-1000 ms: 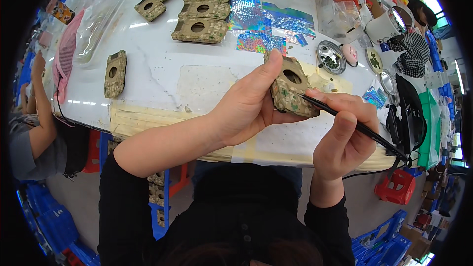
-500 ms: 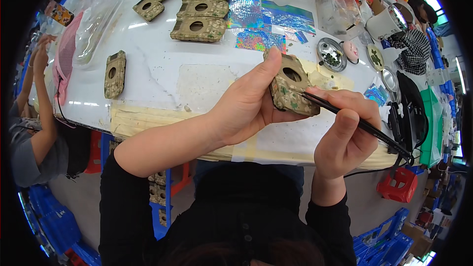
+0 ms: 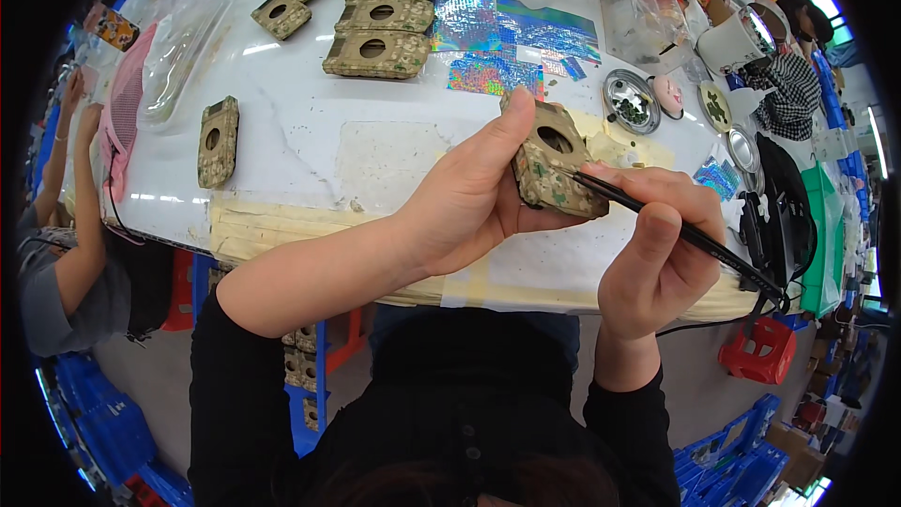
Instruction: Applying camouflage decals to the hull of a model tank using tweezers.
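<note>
My left hand (image 3: 479, 169) grips a camouflage-patterned model tank hull (image 3: 547, 178) with a round hole in its top, thumb along its far left side. Closed around black tweezers (image 3: 690, 235) is my right hand (image 3: 662, 249); their tip touches the hull's upper face just below the hole. Whether the tip pinches anything is too small to tell. Similar hulls (image 3: 378, 54) stand in a column at the back, two smaller ones (image 3: 282, 15) lie beside them, and a single hull (image 3: 218, 143) sits at the left.
Shiny holographic sheets (image 3: 466, 14) lie behind my hands. To the right are a round metal dish (image 3: 631, 101) of small dark green parts, a metal lid (image 3: 743, 150) and a green tray (image 3: 822, 239). Masking tape (image 3: 272, 225) lines the table's front edge. Another person's arm (image 3: 86, 197) is at far left.
The tweezers' tip has shifted very slightly on the hull; both hands keep their grip. At far left, the other person's hands have moved apart.
</note>
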The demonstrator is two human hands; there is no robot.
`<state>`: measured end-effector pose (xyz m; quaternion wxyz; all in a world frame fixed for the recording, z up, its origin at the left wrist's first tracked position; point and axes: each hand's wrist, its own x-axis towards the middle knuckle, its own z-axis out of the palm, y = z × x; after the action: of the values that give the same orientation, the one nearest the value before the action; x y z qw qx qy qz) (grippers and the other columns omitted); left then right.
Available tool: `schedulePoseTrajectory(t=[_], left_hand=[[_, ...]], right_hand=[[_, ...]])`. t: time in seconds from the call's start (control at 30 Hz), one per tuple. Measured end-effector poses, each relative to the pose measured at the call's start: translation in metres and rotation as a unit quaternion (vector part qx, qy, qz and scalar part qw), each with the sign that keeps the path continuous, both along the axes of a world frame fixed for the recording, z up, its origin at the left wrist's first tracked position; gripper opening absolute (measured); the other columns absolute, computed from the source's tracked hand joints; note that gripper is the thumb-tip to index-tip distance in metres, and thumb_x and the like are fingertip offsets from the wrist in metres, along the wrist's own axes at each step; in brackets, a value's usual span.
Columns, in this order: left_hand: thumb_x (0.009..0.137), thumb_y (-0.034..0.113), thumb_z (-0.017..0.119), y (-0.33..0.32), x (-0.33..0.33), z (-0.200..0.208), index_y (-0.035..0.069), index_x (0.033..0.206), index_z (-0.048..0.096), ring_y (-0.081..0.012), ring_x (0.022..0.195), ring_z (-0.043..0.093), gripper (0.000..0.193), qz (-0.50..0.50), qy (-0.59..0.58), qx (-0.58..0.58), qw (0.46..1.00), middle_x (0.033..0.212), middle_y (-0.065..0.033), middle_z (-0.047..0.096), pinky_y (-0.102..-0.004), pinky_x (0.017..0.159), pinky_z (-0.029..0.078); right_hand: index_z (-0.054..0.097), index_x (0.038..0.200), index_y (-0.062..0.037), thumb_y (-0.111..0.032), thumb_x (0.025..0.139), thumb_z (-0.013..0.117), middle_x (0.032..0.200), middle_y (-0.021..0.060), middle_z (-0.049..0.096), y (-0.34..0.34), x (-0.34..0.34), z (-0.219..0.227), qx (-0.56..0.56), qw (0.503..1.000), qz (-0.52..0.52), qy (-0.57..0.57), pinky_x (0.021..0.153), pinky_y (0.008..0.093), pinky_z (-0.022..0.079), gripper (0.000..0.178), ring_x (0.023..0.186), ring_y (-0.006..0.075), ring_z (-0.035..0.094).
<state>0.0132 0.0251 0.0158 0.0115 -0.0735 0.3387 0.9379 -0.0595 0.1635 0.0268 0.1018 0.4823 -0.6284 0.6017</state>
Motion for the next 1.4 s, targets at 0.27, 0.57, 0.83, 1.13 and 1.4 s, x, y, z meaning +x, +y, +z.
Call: schedulePoseTrajectory(t=[0.27,0.57,0.83,1.13,1.4], left_hand=[[0.092,0.058,0.027,0.0006,0.0001,0.002,0.008,0.126,0.04,-0.0199,0.108,0.056,0.062,-0.003,-0.004,0.002,1.0,0.119,-0.0106,0.052,-0.0386,0.089,0.051],[0.092,0.058,0.027,0.0008,-0.0004,0.0018,0.006,0.126,0.04,-0.0193,0.105,0.058,0.063,0.002,-0.007,0.005,1.0,0.118,-0.0103,0.053,-0.0368,0.087,0.053],[0.093,0.057,0.027,0.0007,-0.0002,0.0011,0.007,0.125,0.041,-0.0191,0.106,0.057,0.062,0.001,-0.006,0.008,1.0,0.118,-0.0097,0.053,-0.0376,0.088,0.052],[0.092,0.058,0.027,0.0009,-0.0003,0.0024,0.008,0.125,0.041,-0.0204,0.106,0.057,0.061,0.001,-0.013,0.013,1.0,0.118,-0.0097,0.053,-0.0386,0.088,0.051],[0.092,0.056,0.035,-0.0057,-0.0003,-0.0018,0.001,0.12,0.042,-0.0266,0.1,0.061,0.063,0.036,-0.03,0.097,0.994,0.111,-0.0154,0.055,-0.0323,0.085,0.054]], right_hand=[[0.052,0.089,0.0029,-0.023,0.097,0.043,0.083,0.017,0.064,0.0,0.0003,0.0011,-0.007,1.0,0.004,-0.013,0.077,0.0309,0.047,0.029,0.08,0.0221,0.061],[0.051,0.089,0.0028,-0.022,0.097,0.043,0.083,0.0176,0.064,0.0003,0.0007,0.0006,0.003,1.0,0.0,-0.006,0.077,0.0306,0.046,0.027,0.08,0.0219,0.061],[0.051,0.089,0.003,-0.021,0.097,0.043,0.083,0.0176,0.064,-0.0004,0.0013,0.0014,0.0,1.0,0.008,-0.01,0.077,0.0307,0.046,0.026,0.08,0.0216,0.06],[0.051,0.09,0.0035,-0.027,0.097,0.043,0.081,0.0158,0.063,0.0,0.0015,0.0015,0.003,1.0,-0.001,-0.016,0.077,0.0316,0.047,0.032,0.081,0.0211,0.06],[0.054,0.095,-0.0003,-0.034,0.096,0.043,0.08,0.0136,0.061,0.0083,-0.0046,0.0044,-0.112,0.992,-0.037,-0.039,0.072,0.0286,0.046,0.035,0.078,0.0198,0.058]])
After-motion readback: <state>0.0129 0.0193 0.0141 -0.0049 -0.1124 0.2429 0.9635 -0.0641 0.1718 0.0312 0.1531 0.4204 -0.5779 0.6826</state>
